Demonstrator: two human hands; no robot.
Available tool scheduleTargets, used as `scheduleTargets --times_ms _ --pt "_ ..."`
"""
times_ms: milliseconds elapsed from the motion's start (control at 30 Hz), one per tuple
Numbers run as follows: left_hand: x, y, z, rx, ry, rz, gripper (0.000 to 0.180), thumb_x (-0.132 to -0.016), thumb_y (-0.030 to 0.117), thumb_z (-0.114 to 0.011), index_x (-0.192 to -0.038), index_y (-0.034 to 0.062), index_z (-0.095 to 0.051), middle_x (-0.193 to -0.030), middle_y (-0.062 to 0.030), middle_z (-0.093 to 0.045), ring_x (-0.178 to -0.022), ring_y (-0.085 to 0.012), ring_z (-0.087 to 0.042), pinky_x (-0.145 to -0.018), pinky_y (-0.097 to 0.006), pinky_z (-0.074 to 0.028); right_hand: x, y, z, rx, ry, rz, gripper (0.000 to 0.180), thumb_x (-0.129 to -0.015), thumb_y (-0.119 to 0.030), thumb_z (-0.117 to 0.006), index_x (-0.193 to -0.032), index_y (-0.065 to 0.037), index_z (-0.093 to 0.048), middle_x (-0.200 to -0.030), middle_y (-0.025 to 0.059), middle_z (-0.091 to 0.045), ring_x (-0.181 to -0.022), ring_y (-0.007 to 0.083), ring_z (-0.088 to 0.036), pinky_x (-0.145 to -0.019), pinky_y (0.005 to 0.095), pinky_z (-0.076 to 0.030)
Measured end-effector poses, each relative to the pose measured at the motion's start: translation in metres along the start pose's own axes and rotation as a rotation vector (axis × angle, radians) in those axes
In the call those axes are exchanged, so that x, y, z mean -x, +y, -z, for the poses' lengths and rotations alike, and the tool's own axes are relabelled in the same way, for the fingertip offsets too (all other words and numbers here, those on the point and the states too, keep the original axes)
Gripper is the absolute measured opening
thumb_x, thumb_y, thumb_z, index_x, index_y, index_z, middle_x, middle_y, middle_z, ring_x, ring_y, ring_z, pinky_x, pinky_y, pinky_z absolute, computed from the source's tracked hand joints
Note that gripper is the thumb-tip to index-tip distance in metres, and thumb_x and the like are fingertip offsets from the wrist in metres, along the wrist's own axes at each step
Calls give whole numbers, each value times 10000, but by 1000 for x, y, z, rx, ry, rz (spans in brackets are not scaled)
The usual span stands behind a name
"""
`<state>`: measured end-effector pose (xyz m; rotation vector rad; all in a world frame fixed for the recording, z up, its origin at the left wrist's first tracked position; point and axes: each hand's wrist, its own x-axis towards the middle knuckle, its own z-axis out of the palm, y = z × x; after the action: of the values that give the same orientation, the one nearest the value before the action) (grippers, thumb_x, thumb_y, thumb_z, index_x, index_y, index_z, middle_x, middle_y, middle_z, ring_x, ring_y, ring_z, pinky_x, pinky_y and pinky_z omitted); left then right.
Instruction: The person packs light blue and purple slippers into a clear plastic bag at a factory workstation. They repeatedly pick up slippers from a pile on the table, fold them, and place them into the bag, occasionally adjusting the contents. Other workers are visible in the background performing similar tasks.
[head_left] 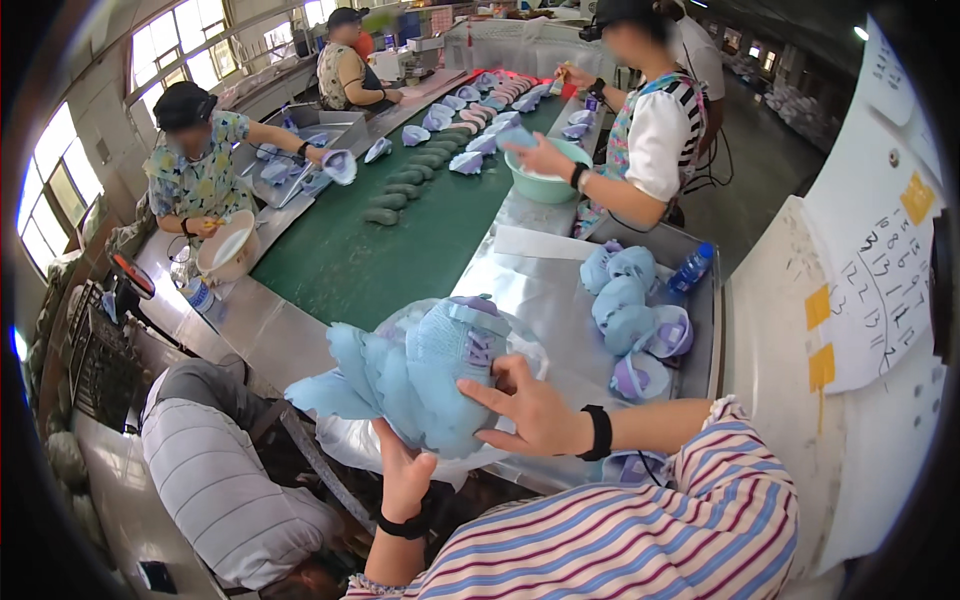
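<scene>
A bunch of light blue shoe uppers (400, 370) with scalloped edges and purple laces is held up in front of me, nested together. My left hand (402, 475) grips it from below, the thumb showing and the other fingers hidden behind the uppers. On the right side, my right hand (530, 408) has its fingers bent and pressed against the front upper. A translucent white plastic bag (370, 445) hangs beneath and behind the bunch. To the right, more blue and purple shoe uppers (625, 310) lie in a metal tray (708, 340).
A blue-capped bottle (691, 268) stands in the tray. Ahead runs a green conveyor belt (345, 265) with rows of uppers and dark shoe lasts (400, 190). Co-workers handle uppers beside a green basin (545, 180) and a pale bucket (228, 250). A bent-over person (230, 470) is close at left.
</scene>
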<state>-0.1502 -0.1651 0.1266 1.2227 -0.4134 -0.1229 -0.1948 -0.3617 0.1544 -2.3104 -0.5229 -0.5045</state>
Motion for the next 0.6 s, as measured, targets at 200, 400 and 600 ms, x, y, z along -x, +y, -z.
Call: scheduleTargets --times_ms 200,400,600 --pt "-14 -11 2 25 351 125 823 -676 210 -695 -1317 -20 -232 -1248 -138 -400 -1122 -236 -408 -960 -347 -309 -12 -8 -16 114 41 162 703 -665 -147 -661 -1318 -169 -401 -1075 194 -352 -852 313 -466 -708 340 -456" --pt "-38 -23 25 36 247 9 710 -678 163 -671 -1264 -20 -316 -1202 -130 -446 -1081 -229 -442 -945 -334 -322 -15 4 -12 32 -115 130 642 -698 -89 -619 -1305 -141 -414 -1102 179 -362 -950 312 -482 -838 343 -445" --pt "-49 -28 31 159 256 74 615 -728 158 -622 -1251 -9 -344 -1208 -126 -444 -1092 -225 -446 -944 -341 -334 -25 16 8 -97 -220 131 499 -710 -90 -596 -1194 -124 -478 -1163 136 -383 -923 296 -536 -753 350 -463"
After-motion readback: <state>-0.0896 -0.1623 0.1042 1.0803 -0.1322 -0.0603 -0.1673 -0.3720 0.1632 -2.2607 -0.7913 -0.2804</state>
